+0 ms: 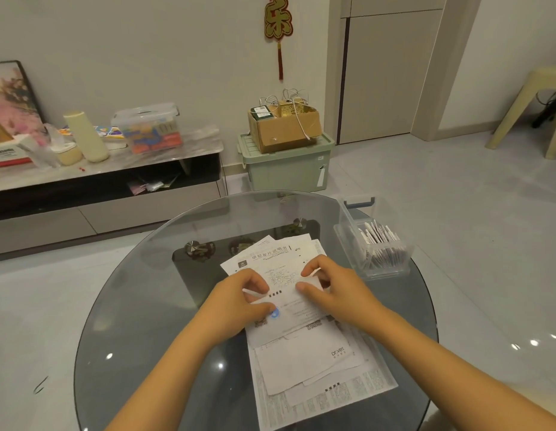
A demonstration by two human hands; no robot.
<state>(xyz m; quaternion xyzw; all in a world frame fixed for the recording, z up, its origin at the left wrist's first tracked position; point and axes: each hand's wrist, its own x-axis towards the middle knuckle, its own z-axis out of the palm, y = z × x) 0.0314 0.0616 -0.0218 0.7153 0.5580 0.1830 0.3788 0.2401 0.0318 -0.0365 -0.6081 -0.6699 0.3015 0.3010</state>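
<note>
Fingers (pixel 259 283) pinched a printed sheet (pixel 282 279) above the pile (pixel 307 362).
The left hand (pixel 236 295) and right hand (pixel 332 286) each curled thumb and fingers onto the sheet's opposite sides, palms down, forearms angling in from the near edge. The sheet lay atop the pile, mid-table (pixel 152 306), with a clear box (pixel 379 253) to the right.

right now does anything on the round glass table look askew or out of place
The white printed paper sheets lie in a loose fanned pile, corners pointing different ways, some creased. The left hand and right hand pinch the top sheet. The clear plastic box sits near the round glass table's rim.
</note>
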